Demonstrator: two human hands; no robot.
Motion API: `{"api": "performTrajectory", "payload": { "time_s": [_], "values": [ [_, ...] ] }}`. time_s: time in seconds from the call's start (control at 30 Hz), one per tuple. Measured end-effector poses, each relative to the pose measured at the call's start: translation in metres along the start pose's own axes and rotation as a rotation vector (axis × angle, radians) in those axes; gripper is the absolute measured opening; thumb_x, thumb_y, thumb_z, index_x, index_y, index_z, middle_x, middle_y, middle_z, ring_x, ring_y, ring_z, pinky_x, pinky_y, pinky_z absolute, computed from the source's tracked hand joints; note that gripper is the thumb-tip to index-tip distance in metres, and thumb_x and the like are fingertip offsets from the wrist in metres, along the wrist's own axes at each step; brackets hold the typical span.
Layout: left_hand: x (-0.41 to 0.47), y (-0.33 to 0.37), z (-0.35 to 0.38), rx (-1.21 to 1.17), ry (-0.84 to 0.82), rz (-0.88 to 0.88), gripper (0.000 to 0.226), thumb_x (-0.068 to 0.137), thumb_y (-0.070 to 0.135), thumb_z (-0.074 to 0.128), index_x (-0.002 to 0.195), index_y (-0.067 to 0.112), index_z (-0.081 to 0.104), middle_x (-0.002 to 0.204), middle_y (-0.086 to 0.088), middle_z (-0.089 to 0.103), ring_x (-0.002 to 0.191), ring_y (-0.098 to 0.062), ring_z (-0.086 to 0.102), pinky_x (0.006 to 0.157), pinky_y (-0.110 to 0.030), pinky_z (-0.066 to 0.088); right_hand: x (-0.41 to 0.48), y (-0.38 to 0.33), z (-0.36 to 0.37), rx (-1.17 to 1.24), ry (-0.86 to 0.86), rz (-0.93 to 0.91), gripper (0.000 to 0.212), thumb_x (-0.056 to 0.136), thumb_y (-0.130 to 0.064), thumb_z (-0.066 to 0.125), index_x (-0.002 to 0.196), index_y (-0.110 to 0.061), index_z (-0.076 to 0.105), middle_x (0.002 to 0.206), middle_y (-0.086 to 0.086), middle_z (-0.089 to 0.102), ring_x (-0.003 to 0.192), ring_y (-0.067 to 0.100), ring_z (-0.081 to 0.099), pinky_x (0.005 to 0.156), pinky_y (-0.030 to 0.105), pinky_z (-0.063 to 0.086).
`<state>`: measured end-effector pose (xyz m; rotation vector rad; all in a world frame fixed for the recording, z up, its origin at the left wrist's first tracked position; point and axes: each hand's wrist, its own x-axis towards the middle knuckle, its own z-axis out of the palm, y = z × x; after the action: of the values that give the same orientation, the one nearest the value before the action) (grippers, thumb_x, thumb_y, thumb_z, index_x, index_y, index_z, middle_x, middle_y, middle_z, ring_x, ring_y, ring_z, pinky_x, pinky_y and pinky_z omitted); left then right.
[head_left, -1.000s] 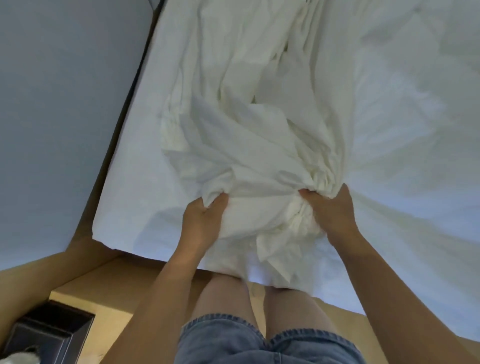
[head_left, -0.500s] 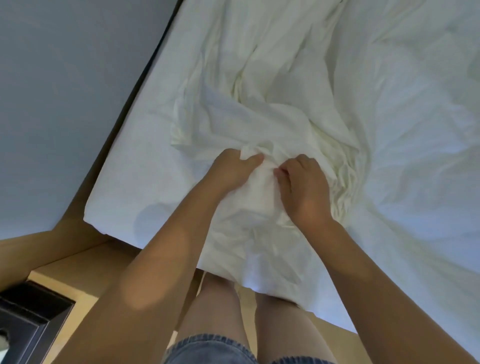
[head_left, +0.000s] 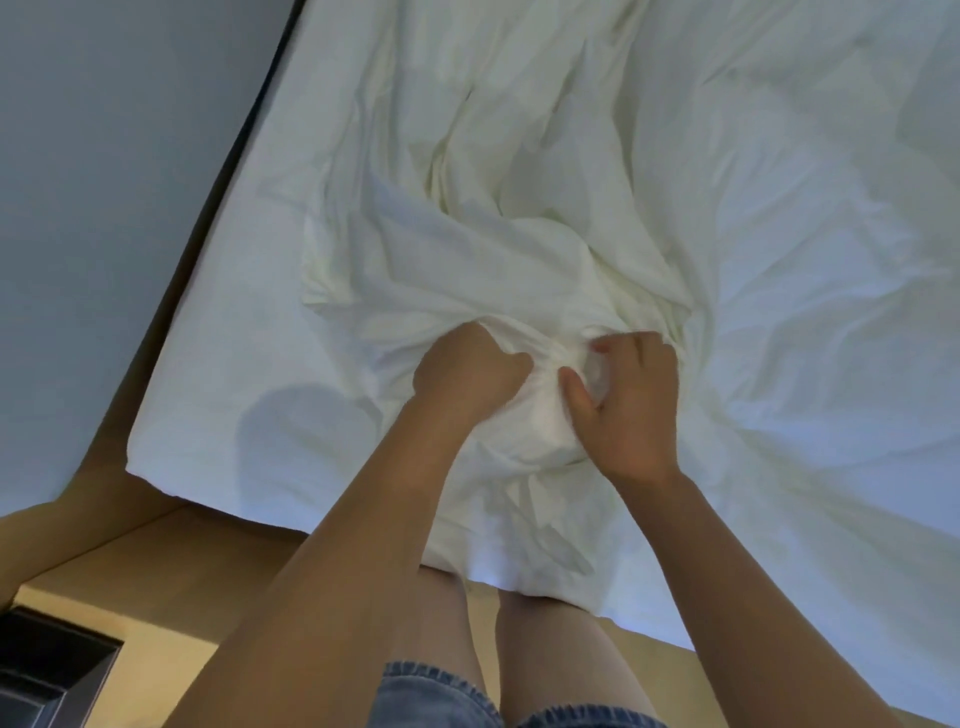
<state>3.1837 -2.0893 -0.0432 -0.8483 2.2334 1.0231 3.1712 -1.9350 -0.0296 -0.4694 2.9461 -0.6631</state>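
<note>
A crumpled white sheet (head_left: 519, 249) lies bunched on a bed covered in white (head_left: 218, 415). My left hand (head_left: 467, 371) grips a gathered fold of the sheet, its fingers buried in the cloth. Just to its right, my right hand (head_left: 628, 400) holds the same bunch, thumb and curled fingers around a wad of fabric. Both hands sit close together near the bed's front edge, and part of the sheet hangs over that edge in front of my legs.
A grey wall (head_left: 104, 182) runs along the bed's left side. A wooden floor (head_left: 156, 582) lies below the bed's corner. A dark box (head_left: 47, 670) stands at the bottom left. My legs in denim shorts (head_left: 441, 696) stand against the bed's front edge.
My hands have moved from wide apart near the bed's edge to close together farther up the sheet, gathering the cloth into one bunch. My right hand has shifted its hold on the wad.
</note>
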Motion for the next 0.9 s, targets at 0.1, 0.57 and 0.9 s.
{"api": "performTrajectory", "payload": {
  "time_s": [0.1,0.57,0.9],
  "values": [
    [0.018,0.017,0.003,-0.22,-0.154,-0.077,0.061,0.083,0.059,0.055,0.117,0.009,0.061,0.125,-0.01,0.06,0.112,-0.029,0.057,0.094,-0.034,0.045,0.011,0.015,-0.005,0.153,0.183,0.424,0.074,0.074,-0.043,0.074,0.129,-0.002,0.046,0.126,0.018,0.046,0.118,0.033,0.041,0.099,0.035,0.029],
    [-0.094,-0.018,-0.055,-0.785,-0.08,0.01,0.028,0.057,0.038,0.088,0.074,0.021,0.074,0.078,0.008,0.074,0.07,-0.007,0.071,0.053,-0.014,0.051,0.033,-0.007,-0.03,0.659,-0.092,0.667,0.053,0.053,-0.066,0.07,0.092,-0.031,0.065,0.079,-0.018,0.066,0.068,-0.001,0.063,0.058,0.015,0.046],
    [-0.047,-0.062,-0.018,-0.012,0.076,-0.369,0.062,0.08,0.047,0.068,0.124,0.01,0.046,0.123,-0.01,0.052,0.104,-0.025,0.053,0.078,-0.032,0.042,0.025,0.0,0.01,1.098,-0.462,0.755,0.059,0.063,-0.041,0.08,0.115,-0.02,0.06,0.106,-0.009,0.07,0.098,0.012,0.067,0.078,0.022,0.054]
  ]
}}
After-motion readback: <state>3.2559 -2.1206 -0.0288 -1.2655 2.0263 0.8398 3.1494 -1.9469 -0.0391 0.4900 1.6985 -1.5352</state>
